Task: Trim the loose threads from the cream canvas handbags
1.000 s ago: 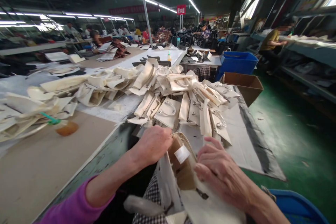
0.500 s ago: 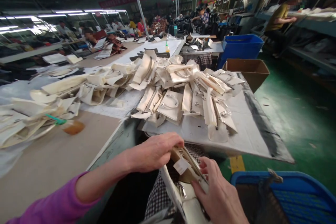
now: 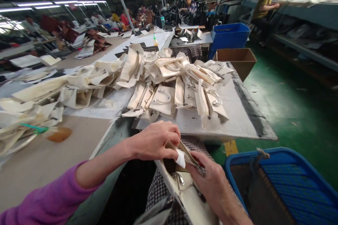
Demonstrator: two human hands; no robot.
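The left hand (image 3: 155, 140) reaches in from the lower left on a bare forearm that ends in a purple knit sleeve (image 3: 44, 200). Its wrist is bent and its knuckles are up, and the fingers curl down over the near rim of a cream-white leather handbag (image 3: 188, 200), closing on that rim beside a small white paper tag (image 3: 181, 158). The right hand (image 3: 211, 182) comes up from the bottom edge with its back to the camera, its fingers folded tight over the opposite rim, so both hands grip the open mouth between them. The handbag sits low in front of the person, over a black-and-white checked cloth (image 3: 160, 191), below the edge of the grey worktable (image 3: 237, 123) and just left of a blue plastic crate (image 3: 277, 182). The fingertips of both hands are hidden inside the mouth or behind the rim, so whether the left pinches the tag itself is unclear. The handbag's lower part and the right forearm are cut off by the frame. A heap of cream bag panels with metal fittings (image 3: 169, 77) lies on the table beyond.
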